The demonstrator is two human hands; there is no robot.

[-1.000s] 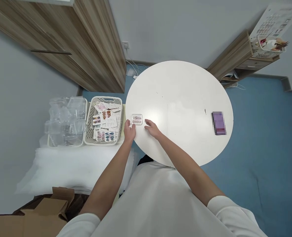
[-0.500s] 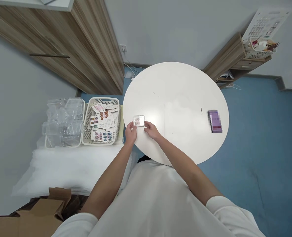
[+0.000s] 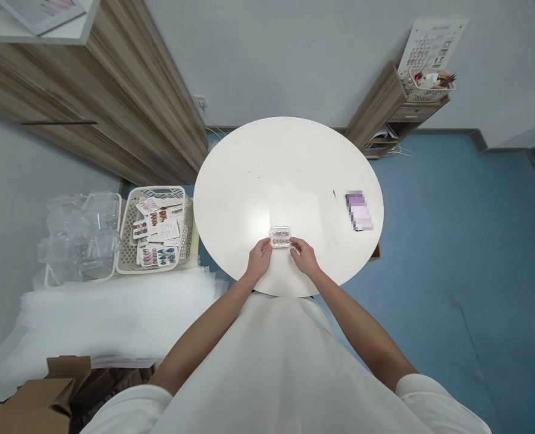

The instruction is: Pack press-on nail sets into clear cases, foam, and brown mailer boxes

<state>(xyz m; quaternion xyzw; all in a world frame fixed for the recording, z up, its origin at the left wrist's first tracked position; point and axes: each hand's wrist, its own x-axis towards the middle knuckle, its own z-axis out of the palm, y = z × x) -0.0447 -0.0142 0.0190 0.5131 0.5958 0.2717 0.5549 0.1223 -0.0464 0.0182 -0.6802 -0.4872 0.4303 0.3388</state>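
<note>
A small clear plastic case [image 3: 279, 236] with coloured nail tips inside sits near the front edge of the round white table [image 3: 258, 181]. My left hand [image 3: 259, 258] grips its left end with curled fingers. My right hand [image 3: 303, 255] pinches its right end. Both hands rest low over the tabletop, close to my body.
A purple phone [image 3: 358, 210] lies on the table's right side. Left of the table stand a white basket of nail-tip cards [image 3: 155, 231] and a bin of clear plastic cases [image 3: 80, 235]. White foam sheets [image 3: 105, 316], a cardboard box [image 3: 32, 392] and a wooden cabinet [image 3: 114, 114] are at left.
Both hands closed on the case and slid it from the table's left edge to in front of my body. The view turned left to right.
</note>
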